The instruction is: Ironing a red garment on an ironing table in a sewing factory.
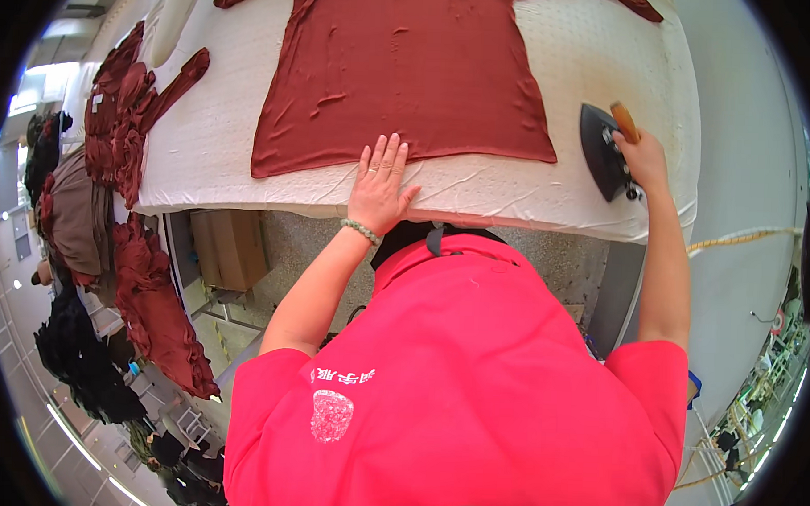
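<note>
The right hand (642,161) is wrapped around the wooden handle (625,123) of one dark-soled clothes iron (598,153), which sits inside that grip near the right edge of the padded white tabletop (194,170), toward its near right corner. Whether the sole rests on the cover or is slightly raised, I cannot tell.

One dark red long-sleeved top (402,83) lies spread over the middle of the tabletop, its hem running beside the near edge and its two sleeves reaching out along the far part; its upper end runs out of view. The left hand (380,190) lies flat, gripping nothing, fingers extended over the middle of the hem and palm at the tabletop's near edge. The iron is apart from the hem's right corner.

The left wrist carries one beaded bracelet (361,231), and one finger one ring (373,169). More dark red garments (120,109) are bunched at the tabletop's left edge, too tangled to count. Beneath the tabletop, toward its left end, stands a cardboard box (231,247).
</note>
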`<action>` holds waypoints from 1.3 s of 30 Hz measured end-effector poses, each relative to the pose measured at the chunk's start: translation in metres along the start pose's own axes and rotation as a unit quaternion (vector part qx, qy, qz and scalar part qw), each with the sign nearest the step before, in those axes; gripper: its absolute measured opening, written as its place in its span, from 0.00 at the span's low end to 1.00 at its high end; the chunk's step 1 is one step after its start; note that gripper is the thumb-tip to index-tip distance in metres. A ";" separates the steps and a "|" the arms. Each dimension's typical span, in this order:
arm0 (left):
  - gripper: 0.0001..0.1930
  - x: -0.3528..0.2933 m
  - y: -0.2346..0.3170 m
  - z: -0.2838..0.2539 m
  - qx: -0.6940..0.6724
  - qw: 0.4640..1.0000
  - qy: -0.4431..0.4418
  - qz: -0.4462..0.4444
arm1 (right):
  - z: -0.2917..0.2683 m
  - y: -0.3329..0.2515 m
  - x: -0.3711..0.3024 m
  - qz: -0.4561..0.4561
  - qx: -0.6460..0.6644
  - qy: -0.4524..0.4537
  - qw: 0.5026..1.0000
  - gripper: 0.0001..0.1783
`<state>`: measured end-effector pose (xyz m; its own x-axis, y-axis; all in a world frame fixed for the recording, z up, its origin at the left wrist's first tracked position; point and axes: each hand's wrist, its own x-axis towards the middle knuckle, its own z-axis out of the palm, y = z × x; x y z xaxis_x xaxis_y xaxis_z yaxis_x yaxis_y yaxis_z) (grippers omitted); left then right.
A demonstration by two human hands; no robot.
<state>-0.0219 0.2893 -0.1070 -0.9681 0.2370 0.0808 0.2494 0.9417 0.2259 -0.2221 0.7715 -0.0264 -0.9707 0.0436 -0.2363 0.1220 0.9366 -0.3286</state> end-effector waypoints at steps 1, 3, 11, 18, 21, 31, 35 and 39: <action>0.43 -0.001 0.001 0.001 -0.001 1.000 0.000 0.005 | -0.003 -0.006 0.007 -0.005 -0.003 0.008 1.000 0.23; 0.42 -0.005 0.001 0.003 0.017 1.000 0.004 0.001 | -0.009 -0.014 0.016 -0.004 -0.022 0.012 1.000 0.21; 0.38 -0.024 0.018 0.008 0.002 0.997 0.062 -0.045 | 0.086 -0.060 -0.074 -0.036 0.233 0.004 0.972 0.21; 0.35 -0.028 0.018 0.013 0.007 0.995 0.090 -0.048 | 0.088 -0.068 -0.054 0.075 0.368 -0.211 0.902 0.19; 0.34 -0.037 0.021 0.014 0.021 0.995 0.084 -0.056 | 0.089 -0.051 -0.052 0.023 0.449 -0.177 0.875 0.20; 0.33 -0.025 0.028 -0.006 0.016 0.990 0.112 -0.085 | 0.052 -0.070 -0.056 -0.196 0.019 0.141 0.970 0.17; 0.28 -0.029 0.038 -0.023 -0.163 0.938 0.146 -0.270 | 0.008 -0.058 -0.032 -0.216 -0.101 0.340 0.910 0.21; 0.23 -0.017 0.039 -0.024 -0.548 0.639 0.187 -0.506 | 0.016 -0.039 -0.034 -0.210 -0.146 0.268 0.929 0.21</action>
<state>0.0045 0.3164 -0.0766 -0.6238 -0.6281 -0.4652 -0.4357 -0.2147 0.8741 -0.1910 0.7277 -0.0199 -0.8935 -0.2530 0.3710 -0.2754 0.9613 -0.0078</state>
